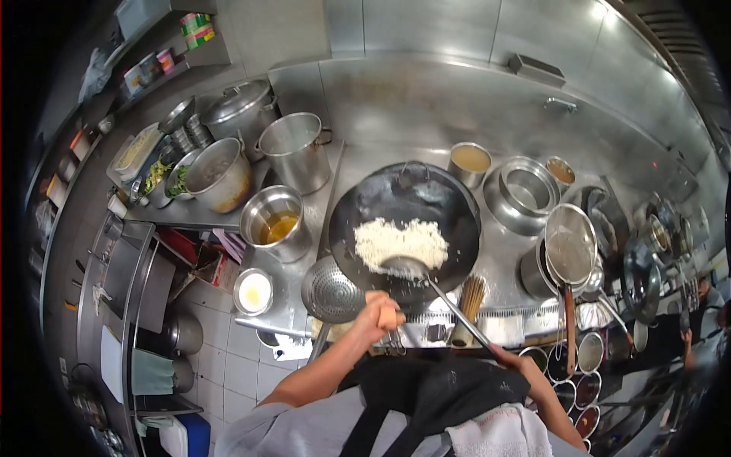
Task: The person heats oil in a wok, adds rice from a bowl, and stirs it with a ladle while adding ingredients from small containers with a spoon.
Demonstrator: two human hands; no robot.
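White rice (400,242) lies heaped in the black wok (358,202) in front of me. My left hand (375,318) is closed at the wok's near edge, gripping its handle, which is mostly hidden by the fingers. In my right hand (522,365) is the long handle of a ladle (464,318). The ladle's bowl rests in the near side of the rice, partly under loose grains. Just left of the wok lies a perforated skimmer (332,289). A bundle of thin bamboo sticks (470,301) stands near the ladle handle.
On the left are a metal pot of yellow liquid (279,227), a tall pot (295,156) and a bowl (253,292). A strainer (570,245) lies across a pot on the right. Several seasoning containers (590,352) sit lower right. Another person (697,335) is at far right.
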